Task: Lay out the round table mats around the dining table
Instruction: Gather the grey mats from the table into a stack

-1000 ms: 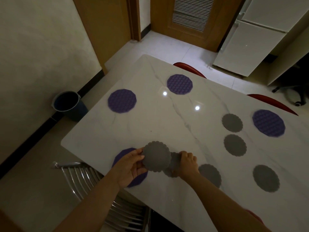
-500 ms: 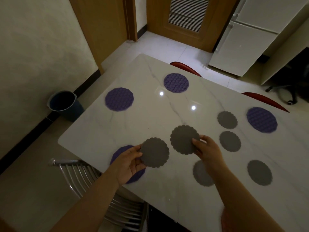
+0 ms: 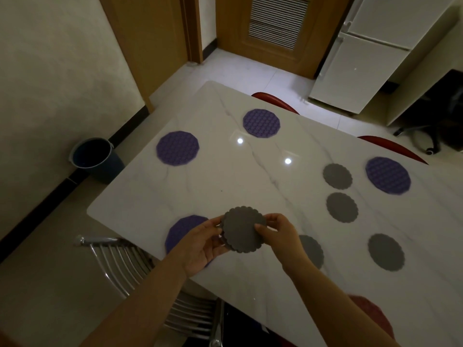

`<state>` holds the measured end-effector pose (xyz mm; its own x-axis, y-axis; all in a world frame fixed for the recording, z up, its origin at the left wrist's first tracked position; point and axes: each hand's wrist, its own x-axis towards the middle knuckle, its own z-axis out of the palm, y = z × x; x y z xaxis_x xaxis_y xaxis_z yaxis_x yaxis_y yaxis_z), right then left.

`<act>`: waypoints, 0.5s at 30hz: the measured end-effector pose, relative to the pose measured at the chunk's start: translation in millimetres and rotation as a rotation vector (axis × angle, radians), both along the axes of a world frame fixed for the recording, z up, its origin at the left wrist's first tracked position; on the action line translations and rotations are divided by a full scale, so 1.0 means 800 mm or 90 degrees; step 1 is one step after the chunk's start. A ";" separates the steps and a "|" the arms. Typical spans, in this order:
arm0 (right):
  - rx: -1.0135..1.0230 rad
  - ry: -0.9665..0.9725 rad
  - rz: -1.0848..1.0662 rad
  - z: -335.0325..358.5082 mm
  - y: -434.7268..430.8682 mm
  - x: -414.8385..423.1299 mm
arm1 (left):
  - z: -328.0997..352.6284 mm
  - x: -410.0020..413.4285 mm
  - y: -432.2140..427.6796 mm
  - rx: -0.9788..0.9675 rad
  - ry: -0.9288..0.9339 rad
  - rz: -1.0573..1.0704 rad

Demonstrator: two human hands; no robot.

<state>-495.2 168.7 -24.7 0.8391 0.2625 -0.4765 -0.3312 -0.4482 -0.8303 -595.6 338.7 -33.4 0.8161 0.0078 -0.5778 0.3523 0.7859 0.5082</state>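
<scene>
Above the near edge of the white marble table (image 3: 225,176), both hands hold grey scalloped mats (image 3: 241,230) stacked together. My left hand (image 3: 203,246) grips their left side and my right hand (image 3: 278,230) pinches the right rim. Under my left hand lies a purple mat (image 3: 184,230), partly hidden. More purple mats lie at the far left (image 3: 178,148), the far middle (image 3: 261,123) and the right (image 3: 387,175). Several grey mats rest on the table, among them one (image 3: 337,176), another (image 3: 342,207) and a third (image 3: 386,252); a further one (image 3: 312,249) is half behind my right wrist.
A metal chair (image 3: 140,266) stands at the near side below my arms. Red chair backs (image 3: 275,101) show along the far side. A dark bucket (image 3: 94,156) sits on the floor by the left wall. A white fridge (image 3: 370,51) and a wooden door (image 3: 273,28) are beyond.
My right hand carried its grey mat left and laid it together with the mat in my left hand; one second ago both hands were together low at the table's near edge.
</scene>
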 end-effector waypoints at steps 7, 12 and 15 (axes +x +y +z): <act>-0.071 -0.075 0.055 0.003 0.000 -0.008 | -0.003 0.000 -0.004 0.002 0.022 -0.001; -0.083 -0.121 0.064 0.005 -0.001 -0.012 | -0.002 0.001 -0.005 0.013 0.020 -0.020; -0.072 -0.124 0.065 0.002 -0.003 -0.013 | -0.004 0.001 -0.006 0.036 0.020 -0.031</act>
<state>-505.5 166.1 -23.4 0.8901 0.3050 -0.3387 -0.1175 -0.5644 -0.8171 -594.5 333.7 -36.9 0.7983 0.0015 -0.6023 0.4060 0.7374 0.5399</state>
